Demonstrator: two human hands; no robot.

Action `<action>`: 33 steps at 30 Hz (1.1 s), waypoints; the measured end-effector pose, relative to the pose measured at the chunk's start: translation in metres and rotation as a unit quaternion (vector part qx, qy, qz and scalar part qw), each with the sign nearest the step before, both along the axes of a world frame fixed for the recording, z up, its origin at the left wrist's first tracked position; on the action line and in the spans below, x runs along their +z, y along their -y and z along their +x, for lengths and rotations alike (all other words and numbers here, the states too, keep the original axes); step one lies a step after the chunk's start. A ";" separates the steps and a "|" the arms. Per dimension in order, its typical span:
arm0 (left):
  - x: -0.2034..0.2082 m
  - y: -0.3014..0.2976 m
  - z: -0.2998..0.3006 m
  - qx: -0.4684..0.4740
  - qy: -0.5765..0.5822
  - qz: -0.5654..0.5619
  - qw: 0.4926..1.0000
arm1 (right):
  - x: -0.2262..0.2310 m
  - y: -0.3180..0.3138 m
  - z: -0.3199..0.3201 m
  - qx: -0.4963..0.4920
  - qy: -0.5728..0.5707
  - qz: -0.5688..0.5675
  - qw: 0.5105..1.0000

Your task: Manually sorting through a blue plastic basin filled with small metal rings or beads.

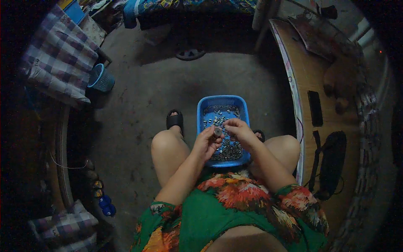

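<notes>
My left hand [206, 143] is closed around a small round grey metal piece [218, 132], its flat face turned up with what looks like a hole in the middle. Close beside it on the right, my right hand [238, 131] has thumb and fingertips pinched together; whatever they hold is too small to make out. Both hands are above a blue plastic basket [201, 119] between my knees. Many small shiny metal pieces [228, 151] lie in it, heaped at the near end and scattered toward the far end.
A wooden table [302, 84] stands along the right, with a dark flat object [315, 108] and a black bag [333, 159] on it. A small blue bin [100, 79] and checked cloth [63, 59] are at the left. A bed [189, 8] is at the far end.
</notes>
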State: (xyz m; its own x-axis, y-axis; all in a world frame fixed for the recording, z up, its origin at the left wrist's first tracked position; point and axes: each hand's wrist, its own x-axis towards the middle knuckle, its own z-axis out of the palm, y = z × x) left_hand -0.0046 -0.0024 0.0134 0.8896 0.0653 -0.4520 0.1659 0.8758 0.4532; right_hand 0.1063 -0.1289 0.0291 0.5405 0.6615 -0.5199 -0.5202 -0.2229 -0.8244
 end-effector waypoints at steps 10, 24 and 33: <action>-0.003 -0.001 -0.003 0.031 -0.013 -0.011 0.999 | -0.008 0.001 0.004 -0.034 -0.124 0.053 0.990; -0.003 -0.001 -0.002 0.047 -0.032 0.008 0.998 | -0.008 -0.004 -0.002 -0.014 -0.106 0.016 0.994; -0.007 -0.002 -0.001 0.021 -0.027 0.030 0.999 | -0.004 -0.004 -0.002 -0.009 -0.100 0.054 0.994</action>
State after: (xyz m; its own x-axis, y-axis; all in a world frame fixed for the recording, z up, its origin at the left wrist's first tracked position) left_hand -0.0056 -0.0008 0.0066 0.8603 0.1307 -0.4927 0.1548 0.8540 0.4967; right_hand 0.1046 -0.1251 0.0249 0.4452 0.7105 -0.5450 -0.6788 -0.1292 -0.7229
